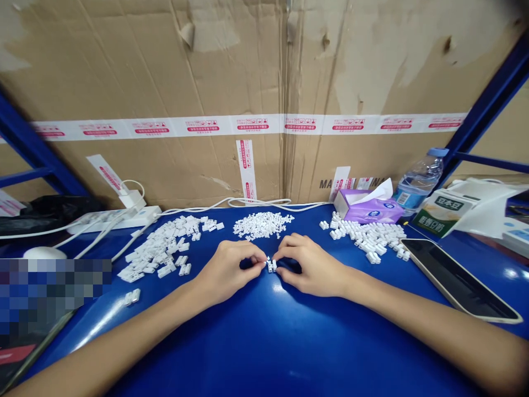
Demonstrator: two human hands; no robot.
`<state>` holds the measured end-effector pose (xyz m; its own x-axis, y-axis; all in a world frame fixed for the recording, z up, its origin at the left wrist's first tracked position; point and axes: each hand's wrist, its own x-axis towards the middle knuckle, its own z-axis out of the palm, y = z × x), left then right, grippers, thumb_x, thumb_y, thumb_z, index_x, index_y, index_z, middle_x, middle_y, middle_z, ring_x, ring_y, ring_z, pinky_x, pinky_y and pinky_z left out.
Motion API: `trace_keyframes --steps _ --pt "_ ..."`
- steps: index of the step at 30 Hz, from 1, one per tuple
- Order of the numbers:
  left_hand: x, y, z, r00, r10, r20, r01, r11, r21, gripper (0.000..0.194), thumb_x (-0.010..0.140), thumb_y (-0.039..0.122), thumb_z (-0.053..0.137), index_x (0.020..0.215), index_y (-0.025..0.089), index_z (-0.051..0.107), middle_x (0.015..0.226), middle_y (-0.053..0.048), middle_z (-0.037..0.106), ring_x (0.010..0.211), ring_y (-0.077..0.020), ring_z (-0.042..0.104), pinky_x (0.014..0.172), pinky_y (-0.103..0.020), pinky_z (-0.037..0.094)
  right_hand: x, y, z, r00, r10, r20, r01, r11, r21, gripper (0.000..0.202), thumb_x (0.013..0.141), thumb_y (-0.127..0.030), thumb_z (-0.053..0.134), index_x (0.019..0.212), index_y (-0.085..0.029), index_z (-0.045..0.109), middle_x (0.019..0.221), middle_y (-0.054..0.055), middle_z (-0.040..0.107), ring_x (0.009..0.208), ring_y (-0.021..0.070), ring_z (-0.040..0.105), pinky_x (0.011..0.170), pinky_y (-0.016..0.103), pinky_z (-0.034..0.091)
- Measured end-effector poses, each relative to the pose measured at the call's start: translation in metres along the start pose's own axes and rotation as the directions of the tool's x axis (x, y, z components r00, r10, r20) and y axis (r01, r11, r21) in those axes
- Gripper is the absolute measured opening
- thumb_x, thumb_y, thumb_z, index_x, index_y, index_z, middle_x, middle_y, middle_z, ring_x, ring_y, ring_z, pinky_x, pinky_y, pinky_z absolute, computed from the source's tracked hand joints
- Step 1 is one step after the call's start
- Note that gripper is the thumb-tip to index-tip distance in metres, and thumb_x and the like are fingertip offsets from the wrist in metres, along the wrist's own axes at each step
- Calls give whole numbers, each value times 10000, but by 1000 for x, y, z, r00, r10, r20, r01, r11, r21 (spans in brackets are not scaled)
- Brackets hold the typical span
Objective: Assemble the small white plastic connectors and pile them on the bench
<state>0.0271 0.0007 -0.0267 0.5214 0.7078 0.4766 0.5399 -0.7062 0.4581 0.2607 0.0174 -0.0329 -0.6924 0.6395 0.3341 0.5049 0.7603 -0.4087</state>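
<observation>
Both hands meet over the blue tabletop (273, 342) at its middle. A small white plastic connector piece (271, 266) is between them. My right hand (309, 266) pinches it from the right with thumb and forefinger. The thumb and forefinger of my left hand (235, 267) are pinched at its left side, on a tiny white part (265, 263) that is too small to make out well. Just beyond the hands lies a heap of tiny white parts (262, 225). To the left spreads a pile of white plastic pieces (159, 248), and to the right another pile of white connector pieces (367, 237).
A power strip (119, 218) with white cables stands at the back left. On the right are a purple tissue box (367, 208), a water bottle (421, 179), a green and white carton (446, 209) and a phone (458, 278). Cardboard (165, 66) walls off the back.
</observation>
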Motion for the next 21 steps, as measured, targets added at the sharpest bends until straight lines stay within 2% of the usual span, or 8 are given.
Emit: trace_keyframes --steps 7,15,21 --pt "-2 3 2 976 215 38 -219 954 204 173 926 109 534 877 187 681 806 -18 731 703 -155 654 745 -335 508 -2 -12 5 999 49 -15 -50 997 -54 162 899 -259 639 1023 -214 733 989 61 690 933 235 589 808 395 404" --pt "-4 6 -1 955 272 116 -294 908 299 189 950 93 503 885 173 661 813 -32 729 731 -179 639 728 -344 485 -3 -19 6 998 68 -11 -69 996 -61 169 902 -268 629 1023 -212 734 978 64 690 945 241 580 812 403 397" --pt "-4 12 -1 950 271 153 -309 883 353 234 970 87 475 835 162 651 778 -41 700 708 -184 603 706 -344 466 -2 -20 6 998 70 -9 -70 995 -75 174 901 -269 625 1016 -197 735 975 69 692 937 242 584 816 405 403"
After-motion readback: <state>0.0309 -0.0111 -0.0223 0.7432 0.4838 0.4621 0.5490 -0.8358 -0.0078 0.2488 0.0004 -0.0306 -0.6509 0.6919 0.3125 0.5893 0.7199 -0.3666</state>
